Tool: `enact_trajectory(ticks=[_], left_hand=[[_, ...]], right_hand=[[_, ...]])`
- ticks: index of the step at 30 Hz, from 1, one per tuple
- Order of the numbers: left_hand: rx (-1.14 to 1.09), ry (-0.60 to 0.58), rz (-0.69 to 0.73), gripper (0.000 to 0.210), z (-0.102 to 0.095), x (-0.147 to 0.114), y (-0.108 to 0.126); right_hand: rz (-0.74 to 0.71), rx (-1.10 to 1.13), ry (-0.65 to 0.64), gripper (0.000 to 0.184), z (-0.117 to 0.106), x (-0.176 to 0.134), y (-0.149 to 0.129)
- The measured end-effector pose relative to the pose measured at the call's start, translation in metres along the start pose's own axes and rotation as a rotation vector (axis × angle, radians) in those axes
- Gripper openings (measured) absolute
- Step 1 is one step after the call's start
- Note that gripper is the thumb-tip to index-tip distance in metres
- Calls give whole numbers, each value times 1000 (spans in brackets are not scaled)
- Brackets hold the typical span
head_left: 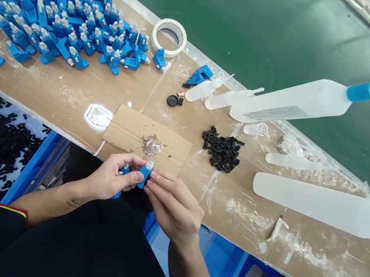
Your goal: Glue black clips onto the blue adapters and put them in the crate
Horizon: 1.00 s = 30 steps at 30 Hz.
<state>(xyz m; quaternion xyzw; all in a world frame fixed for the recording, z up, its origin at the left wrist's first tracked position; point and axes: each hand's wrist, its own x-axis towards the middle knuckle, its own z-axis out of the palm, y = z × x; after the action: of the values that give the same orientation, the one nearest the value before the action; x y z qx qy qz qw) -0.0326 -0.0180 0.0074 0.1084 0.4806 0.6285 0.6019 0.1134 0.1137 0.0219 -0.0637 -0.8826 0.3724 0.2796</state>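
Observation:
My left hand (112,176) is closed around several blue plastic pieces with pale tips. One blue piece (144,175), its white tip up, is pinched between thumb and finger; another blue piece (125,169) shows inside the same hand. From the other side, my right hand (177,205) meets the pinched piece with its fingertips together. A small black piece (147,182) seems to sit at those fingertips against the blue one, mostly hidden. Just beyond the hands lies a cardboard sheet (131,125) with a clear glossy blob (152,145) on it.
Many blue pieces (51,9) crowd the table's far left, near a tape roll (155,35). A heap of small black pieces (223,150) lies right of the cardboard. White squeeze bottles (292,101) lie at the right. A blue bin (34,171) with black pieces stands lower left.

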Motion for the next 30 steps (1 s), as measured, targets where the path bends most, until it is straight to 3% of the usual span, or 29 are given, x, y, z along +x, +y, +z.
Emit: enact_trajectory(ticks=[2,4,7,9,11,14,17,19,23,27,30], left_hand=[[40,-108,-11,48,1,-1,3],[53,-171,-11,47,3,-1,5],[32,-152,-41,51,5,0,3],[129,-144,-15,49,5,1,0],[344,-137,115,47,4,2,-3],[709,-85,471,34,3,6,-8],[964,-76,801,22,3,9,-13],[1074,-113,904,22,1,11,-15],[1156,-220,892,17,-4,9,-12],[1165,-330,792,14,-11,9,-12],[1128,-467,652,16,-8,15,-22]], right_hand=[[153,137,83,33,-2,-5,3],[317,280,76,41,-3,-9,6],[450,457,-47,39,-2,-14,9],[494,552,26,28,3,-17,8],[562,616,195,26,11,-20,6],[649,670,371,30,23,-26,3],[662,736,417,30,32,-32,1],[641,769,423,28,34,-35,1],[615,844,389,27,29,-40,4],[786,1041,258,29,23,-54,3],[927,1103,256,32,21,-80,2]])
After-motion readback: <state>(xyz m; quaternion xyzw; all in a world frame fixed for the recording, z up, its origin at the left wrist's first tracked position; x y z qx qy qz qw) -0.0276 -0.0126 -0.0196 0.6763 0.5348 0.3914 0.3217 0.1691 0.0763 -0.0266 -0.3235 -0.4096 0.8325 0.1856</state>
